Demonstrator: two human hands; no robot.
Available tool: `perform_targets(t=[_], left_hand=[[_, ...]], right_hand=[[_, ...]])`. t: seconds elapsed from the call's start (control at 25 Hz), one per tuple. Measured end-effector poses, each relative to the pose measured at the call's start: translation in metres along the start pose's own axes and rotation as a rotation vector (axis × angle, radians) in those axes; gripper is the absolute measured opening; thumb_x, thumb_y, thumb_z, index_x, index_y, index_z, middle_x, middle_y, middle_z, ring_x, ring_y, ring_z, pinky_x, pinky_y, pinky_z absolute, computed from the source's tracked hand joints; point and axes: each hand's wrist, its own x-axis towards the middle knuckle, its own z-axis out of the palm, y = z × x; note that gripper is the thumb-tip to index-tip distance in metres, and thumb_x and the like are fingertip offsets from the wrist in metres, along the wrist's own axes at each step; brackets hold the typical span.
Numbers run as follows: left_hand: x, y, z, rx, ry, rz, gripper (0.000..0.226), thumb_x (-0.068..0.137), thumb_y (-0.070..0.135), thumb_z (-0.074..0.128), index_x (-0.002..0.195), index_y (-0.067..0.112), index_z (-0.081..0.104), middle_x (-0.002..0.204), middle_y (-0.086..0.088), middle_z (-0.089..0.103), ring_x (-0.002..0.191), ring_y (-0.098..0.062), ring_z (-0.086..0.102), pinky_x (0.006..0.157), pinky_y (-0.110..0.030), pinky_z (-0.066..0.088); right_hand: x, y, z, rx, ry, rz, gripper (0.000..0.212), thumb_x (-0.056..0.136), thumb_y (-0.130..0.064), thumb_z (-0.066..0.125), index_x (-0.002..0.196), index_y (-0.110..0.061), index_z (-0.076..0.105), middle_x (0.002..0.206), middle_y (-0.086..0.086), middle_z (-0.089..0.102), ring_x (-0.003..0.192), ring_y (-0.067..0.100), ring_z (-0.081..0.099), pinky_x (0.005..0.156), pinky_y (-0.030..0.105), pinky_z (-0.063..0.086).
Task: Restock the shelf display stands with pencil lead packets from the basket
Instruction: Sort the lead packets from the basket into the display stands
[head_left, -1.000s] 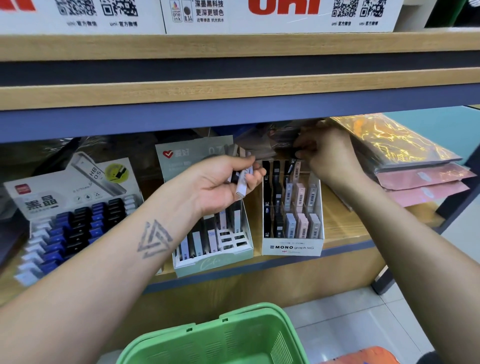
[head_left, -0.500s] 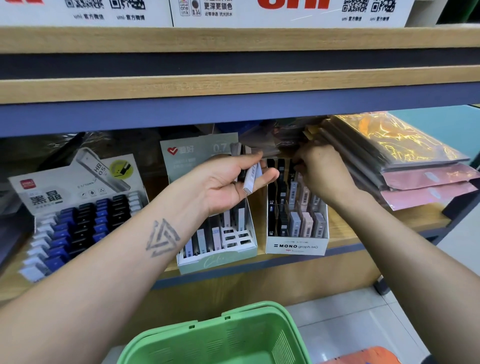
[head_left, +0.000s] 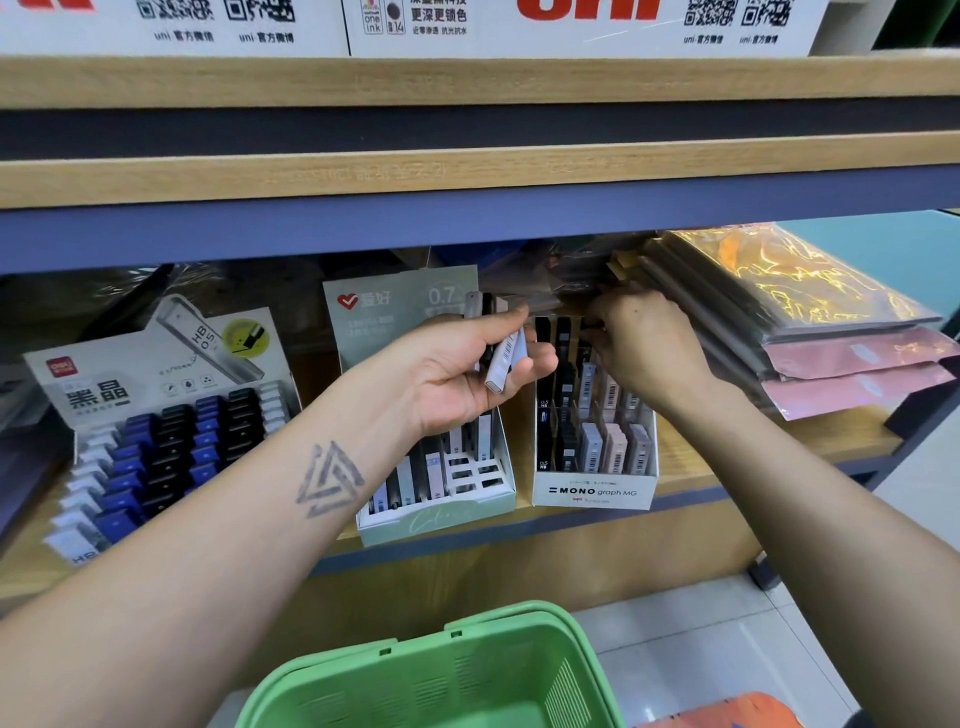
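Packets fanned loosely in left hand above the green stand; one may slip. Right hand pinches a packet at the white stand's back row, possibly jamming.

White MONO display stand on the wooden shelf, rows of upright black, grey and pink lead packets, pale green stand just left, part filled, few slim packets held above it, green basket below
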Motion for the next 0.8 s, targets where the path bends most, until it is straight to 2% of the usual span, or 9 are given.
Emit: perform_targets(t=[0.16,0.36,0.44,0.52,0.6,0.68,0.72,0.8], left_hand=[[0.000,0.000,-0.001,-0.005,-0.014,0.004,0.031,0.093,0.018,0.066,0.115,-0.001,0.056,0.086,-0.022,0.069,0.068,-0.027,0.071,0.040,-0.022,0.053],[0.002,-0.002,-0.001,0.002,-0.034,0.021,0.039,0.093,0.020,0.067,0.120,-0.007,0.059,0.085,-0.024,0.071,0.069,-0.032,0.074,0.049,-0.027,0.060],[0.004,-0.004,-0.001,0.031,-0.029,0.014,0.038,0.091,0.025,0.069,0.114,-0.005,0.061,0.082,-0.021,0.071,0.066,-0.030,0.074,0.051,-0.028,0.060],[0.005,-0.006,-0.002,0.072,-0.025,-0.003,0.035,0.089,0.031,0.070,0.104,0.000,0.062,0.076,-0.015,0.067,0.059,-0.024,0.070,0.043,-0.023,0.056],[0.007,-0.008,-0.003,0.089,-0.053,-0.022,0.034,0.090,0.037,0.068,0.097,0.006,0.057,0.071,-0.009,0.059,0.050,-0.014,0.058,0.034,-0.015,0.044],[0.009,-0.011,-0.003,0.084,-0.092,-0.031,0.033,0.093,0.041,0.063,0.095,0.010,0.051,0.068,-0.004,0.050,0.044,-0.007,0.044,0.029,-0.010,0.031],[0.010,-0.012,-0.001,0.079,-0.107,-0.032,0.033,0.094,0.042,0.061,0.093,0.011,0.049,0.067,-0.003,0.047,0.043,-0.005,0.039,0.028,-0.010,0.026],[0.010,-0.014,0.001,0.077,-0.130,-0.027,0.032,0.096,0.044,0.058,0.090,0.014,0.048,0.066,-0.002,0.044,0.041,-0.003,0.034,0.027,-0.009,0.021]], right_hand=[[0.001,0.000,0.000,0.074,0.050,0.011,0.005,0.088,-0.004,0.068,0.090,-0.006,0.073,0.084,0.012,0.073,0.071,0.030,0.068,0.059,0.031,0.049],[0.002,0.004,0.005,0.041,0.034,0.023,0.012,0.089,-0.004,0.065,0.091,-0.009,0.076,0.088,0.010,0.073,0.076,0.030,0.068,0.061,0.033,0.052],[0.001,0.003,0.002,0.000,0.030,0.047,0.015,0.091,-0.010,0.062,0.092,-0.013,0.076,0.089,0.007,0.073,0.077,0.028,0.067,0.058,0.028,0.042],[0.001,-0.002,-0.007,0.068,0.046,0.055,0.017,0.094,-0.015,0.061,0.096,-0.016,0.078,0.092,0.004,0.075,0.078,0.024,0.067,0.061,0.025,0.041],[0.001,-0.013,-0.021,0.459,0.010,0.118,0.015,0.094,-0.015,0.065,0.101,-0.017,0.079,0.094,-0.001,0.076,0.081,0.014,0.068,0.070,0.027,0.049],[-0.002,-0.026,-0.035,0.984,-0.136,0.228,0.014,0.094,-0.014,0.069,0.106,-0.017,0.076,0.092,-0.002,0.076,0.079,0.010,0.067,0.070,0.027,0.052],[-0.005,-0.030,-0.039,1.156,-0.209,0.241,0.016,0.093,-0.013,0.070,0.107,-0.016,0.076,0.091,0.000,0.076,0.078,0.012,0.067,0.068,0.028,0.052],[-0.009,-0.032,-0.042,1.291,-0.305,0.235,0.020,0.091,-0.011,0.071,0.111,-0.011,0.075,0.094,0.006,0.076,0.082,0.017,0.066,0.069,0.030,0.052]])
